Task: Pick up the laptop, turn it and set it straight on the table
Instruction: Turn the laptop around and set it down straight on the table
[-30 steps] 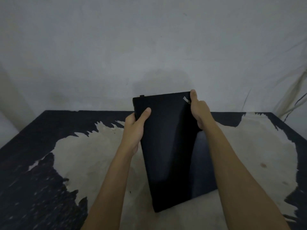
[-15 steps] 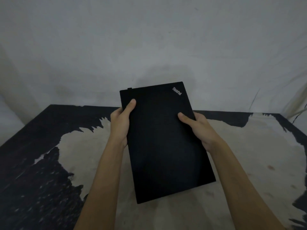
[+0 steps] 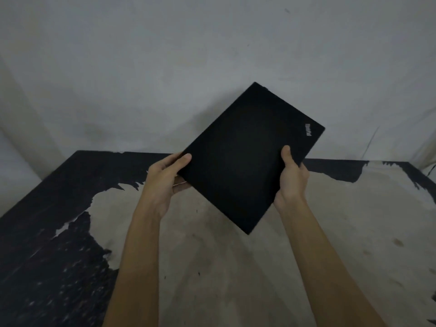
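A closed black laptop [image 3: 247,159] is held in the air above the table [image 3: 236,267], lid toward me, turned like a diamond with one corner pointing down. A small silver logo sits near its right corner. My left hand [image 3: 165,180] grips its left corner, thumb on the lid and fingers underneath. My right hand [image 3: 292,178] grips the lower right edge, thumb on the lid. No part of the laptop touches the table.
The table top is worn, with black coating peeled away to a pale bare patch in the middle. A grey wall [image 3: 165,79] stands right behind the table's far edge. A pale cable or cloth edge [image 3: 424,159] hangs at the far right.
The laptop has been lifted clear of the table and rotated clockwise, its logo corner swinging from the top toward the right. My right hand shifted down its edge.
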`<state>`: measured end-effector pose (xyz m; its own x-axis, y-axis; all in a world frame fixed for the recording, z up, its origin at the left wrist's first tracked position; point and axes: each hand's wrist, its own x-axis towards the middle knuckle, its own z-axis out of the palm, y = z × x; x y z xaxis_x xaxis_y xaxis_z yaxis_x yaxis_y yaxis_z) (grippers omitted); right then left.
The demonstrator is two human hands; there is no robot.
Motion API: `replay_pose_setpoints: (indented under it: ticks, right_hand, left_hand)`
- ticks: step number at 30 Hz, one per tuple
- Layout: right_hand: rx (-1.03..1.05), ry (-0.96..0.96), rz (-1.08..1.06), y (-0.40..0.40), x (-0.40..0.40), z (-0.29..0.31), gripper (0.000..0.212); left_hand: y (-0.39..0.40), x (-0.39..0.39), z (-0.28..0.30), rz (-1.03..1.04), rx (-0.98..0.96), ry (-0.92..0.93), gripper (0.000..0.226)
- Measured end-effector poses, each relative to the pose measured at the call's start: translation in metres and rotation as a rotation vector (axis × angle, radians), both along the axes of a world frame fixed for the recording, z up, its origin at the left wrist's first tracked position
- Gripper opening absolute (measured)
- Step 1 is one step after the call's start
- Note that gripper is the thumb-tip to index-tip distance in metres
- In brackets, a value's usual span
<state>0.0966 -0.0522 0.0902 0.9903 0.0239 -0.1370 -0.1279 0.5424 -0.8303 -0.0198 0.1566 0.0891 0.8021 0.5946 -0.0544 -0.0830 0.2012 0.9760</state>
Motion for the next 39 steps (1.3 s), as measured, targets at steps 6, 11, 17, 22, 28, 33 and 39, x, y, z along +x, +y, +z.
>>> replay_pose_setpoints:
  ticks: [6, 11, 17, 22, 28, 33, 39]
  right_hand:
    - [0.104, 0.011, -0.133, 0.032, -0.006, -0.008, 0.045]
    - [0.106, 0.005, -0.050, 0.040, -0.009, -0.014, 0.059]
    - [0.053, -0.009, 0.071, 0.030, -0.014, -0.024, 0.043]
    - [0.079, 0.023, 0.134, -0.011, -0.003, -0.037, 0.034]
    - [-0.182, 0.026, 0.384, -0.031, 0.006, -0.042, 0.034]
    - [-0.404, -0.108, 0.390, -0.035, 0.012, -0.048, 0.026]
    - [-0.535, -0.088, 0.290, -0.040, 0.026, -0.069, 0.021]
  left_hand:
    - [-0.040, 0.020, -0.007, 0.016, -0.156, -0.068, 0.028]
    - [-0.048, 0.025, -0.010, 0.094, -0.211, -0.100, 0.034]
    - [-0.012, 0.005, -0.013, 0.084, -0.231, -0.042, 0.024]
    - [0.025, -0.020, -0.023, 0.045, -0.212, 0.037, 0.043]
    - [0.039, -0.035, -0.029, -0.027, -0.136, 0.137, 0.036]
    - [0.038, -0.033, -0.034, -0.032, 0.025, 0.176, 0.028]
    - [0.029, -0.013, -0.055, 0.038, 0.238, 0.169, 0.015]
